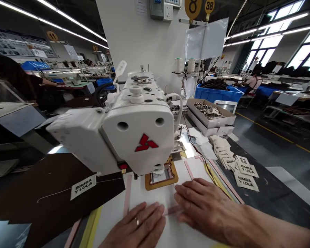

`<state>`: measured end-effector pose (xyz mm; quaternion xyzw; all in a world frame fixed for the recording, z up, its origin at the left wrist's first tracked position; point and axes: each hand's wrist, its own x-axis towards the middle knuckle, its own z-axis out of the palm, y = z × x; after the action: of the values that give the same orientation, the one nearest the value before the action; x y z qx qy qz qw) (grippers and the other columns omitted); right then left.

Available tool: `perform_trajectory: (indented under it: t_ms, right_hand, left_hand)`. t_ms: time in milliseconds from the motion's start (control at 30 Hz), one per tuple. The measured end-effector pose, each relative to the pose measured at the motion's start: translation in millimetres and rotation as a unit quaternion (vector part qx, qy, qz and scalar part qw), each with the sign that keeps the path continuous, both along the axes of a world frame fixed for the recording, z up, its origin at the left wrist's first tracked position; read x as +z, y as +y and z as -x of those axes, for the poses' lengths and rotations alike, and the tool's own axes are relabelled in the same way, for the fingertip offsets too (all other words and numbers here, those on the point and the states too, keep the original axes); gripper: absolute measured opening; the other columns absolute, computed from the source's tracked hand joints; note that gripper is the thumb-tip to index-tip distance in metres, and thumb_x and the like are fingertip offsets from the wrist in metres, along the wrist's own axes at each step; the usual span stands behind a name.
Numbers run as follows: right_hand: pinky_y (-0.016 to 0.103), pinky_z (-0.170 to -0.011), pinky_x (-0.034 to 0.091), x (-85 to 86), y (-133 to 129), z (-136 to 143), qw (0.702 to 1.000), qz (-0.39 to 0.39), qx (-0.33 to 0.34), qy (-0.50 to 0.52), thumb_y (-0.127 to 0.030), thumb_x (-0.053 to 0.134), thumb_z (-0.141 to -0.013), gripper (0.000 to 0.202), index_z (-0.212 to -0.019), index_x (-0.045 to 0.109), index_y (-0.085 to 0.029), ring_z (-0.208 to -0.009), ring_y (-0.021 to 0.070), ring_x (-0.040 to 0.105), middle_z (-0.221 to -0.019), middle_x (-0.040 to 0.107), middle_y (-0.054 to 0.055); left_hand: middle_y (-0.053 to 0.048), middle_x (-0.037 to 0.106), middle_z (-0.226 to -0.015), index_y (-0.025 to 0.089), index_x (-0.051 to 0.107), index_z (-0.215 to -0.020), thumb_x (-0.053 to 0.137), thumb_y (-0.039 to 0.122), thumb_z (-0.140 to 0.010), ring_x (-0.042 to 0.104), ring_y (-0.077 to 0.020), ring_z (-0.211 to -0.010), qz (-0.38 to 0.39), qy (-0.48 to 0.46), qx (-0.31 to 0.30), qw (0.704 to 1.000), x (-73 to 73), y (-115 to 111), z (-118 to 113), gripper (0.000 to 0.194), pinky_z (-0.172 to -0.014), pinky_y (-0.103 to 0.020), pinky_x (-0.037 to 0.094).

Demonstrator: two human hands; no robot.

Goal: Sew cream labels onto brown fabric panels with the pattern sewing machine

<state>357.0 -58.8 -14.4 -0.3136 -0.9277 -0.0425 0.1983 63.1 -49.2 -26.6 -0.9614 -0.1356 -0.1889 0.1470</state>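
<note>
Pressing with a flat left grip (pixel 142 225) and a flat right grip (pixel 204 203), pinching nothing, on the white sheet (pixel 155 197) partly under the sewing machine (pixel 136 127), likely feeling light and bendy stuff, so best holding near both sides.

Sewing mach. (pixel 130 146) wht w/ red 3-diamond logo (pixel 146 143); clamp frame (pixel 160 186) orange-brn. Template sheet (pixel 167 194) wht w/ pink + yel. strips. Cloth (pixel 51 179) dk brn. Labels (pixel 245 174) cream, blk lettering. Crate (pixel 218 95) blue. Thread cones (pixel 179 65) off-wht. No. sign (pixel 209 7) yel., blk digits.
</note>
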Motion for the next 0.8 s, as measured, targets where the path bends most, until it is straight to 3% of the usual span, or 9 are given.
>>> perform_trajectory:
  t_ms: [133,233,300,500,800]
  right_hand:
    - [0.053,-0.118,0.045,-13.2,-8,3,0.999,0.037,0.014,0.019,-0.067,0.055,-0.102,0.070,-0.140,0.062,-0.009,-0.133,0.0336,0.062,-0.142,0.068,0.018]
    - [0.060,-0.127,0.031,-16.2,-2,3,0.995,0.102,0.007,-0.015,-0.077,0.056,-0.096,0.089,-0.151,0.052,-0.007,-0.145,0.0368,0.052,-0.151,0.061,0.021]
    - [0.059,-0.131,0.023,-12.9,7,-1,0.990,0.139,0.005,-0.023,-0.075,0.059,-0.096,0.091,-0.158,0.045,-0.009,-0.149,0.0353,0.048,-0.154,0.058,0.021]
    - [0.057,-0.133,0.012,-2.0,21,-14,0.983,0.178,0.027,-0.039,-0.069,0.060,-0.099,0.086,-0.162,0.040,-0.014,-0.155,0.0326,0.039,-0.159,0.054,0.017]
    - [0.057,-0.133,0.008,-17.3,7,-2,0.981,0.190,0.027,-0.030,-0.071,0.060,-0.098,0.104,-0.169,0.020,-0.006,-0.160,0.0359,0.026,-0.170,0.034,0.023]
  left_hand:
    - [-0.016,0.056,-0.156,0.008,0.056,-0.149,0.046,0.071,-0.105,0.053,-0.0300,-0.146,0.004,0.034,0.061,0.998,6.2,0,-5,0.077,-0.127,-0.042,0.038]
    - [-0.019,0.052,-0.159,0.007,0.053,-0.151,0.045,0.077,-0.101,0.047,-0.0319,-0.150,0.016,0.045,0.085,0.995,5.9,1,-4,0.087,-0.133,-0.050,0.024]
    - [-0.018,0.052,-0.159,0.008,0.050,-0.153,0.049,0.078,-0.100,0.044,-0.0329,-0.152,0.032,0.044,0.096,0.994,5.9,2,-4,0.087,-0.134,-0.051,0.019]
    - [-0.013,0.061,-0.151,0.015,0.031,-0.166,0.052,0.077,-0.099,0.052,-0.0317,-0.146,0.091,0.015,0.116,0.989,8.6,8,-3,0.094,-0.133,-0.048,0.025]
    - [-0.013,0.055,-0.158,0.015,0.016,-0.170,0.047,0.080,-0.099,0.046,-0.0305,-0.151,0.106,0.021,0.118,0.987,7.9,10,-6,0.101,-0.134,-0.047,0.020]
